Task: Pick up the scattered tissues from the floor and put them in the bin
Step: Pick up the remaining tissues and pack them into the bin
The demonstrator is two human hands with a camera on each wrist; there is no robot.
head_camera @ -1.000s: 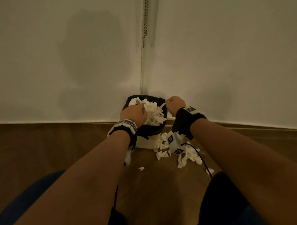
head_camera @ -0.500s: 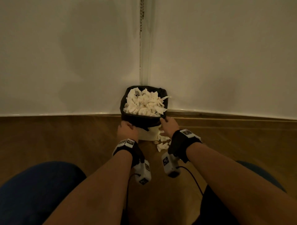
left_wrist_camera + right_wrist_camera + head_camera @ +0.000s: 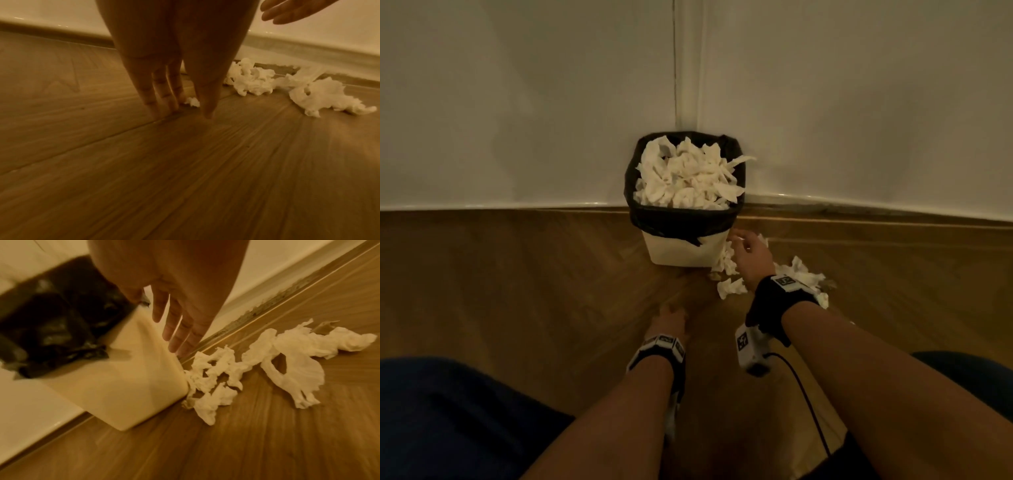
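We see the left hand (image 3: 174, 53) with straight fingers (image 3: 156, 104) touching the floor (image 3: 185, 170); the right hand (image 3: 176, 293) spread above tissues (image 3: 257, 368). Only the head view shows the bin (image 3: 681, 251) full.

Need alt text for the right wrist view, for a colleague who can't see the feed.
The right hand, fingers straight and holding nothing, reaches down beside the cream bin with its black liner. Crumpled white tissues lie on the wooden floor against the bin's corner, trailing along the skirting.

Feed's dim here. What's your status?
Both hands open: left hand fingertips on floor, right hand above tissues. Bin heaped. Nothing blocking.
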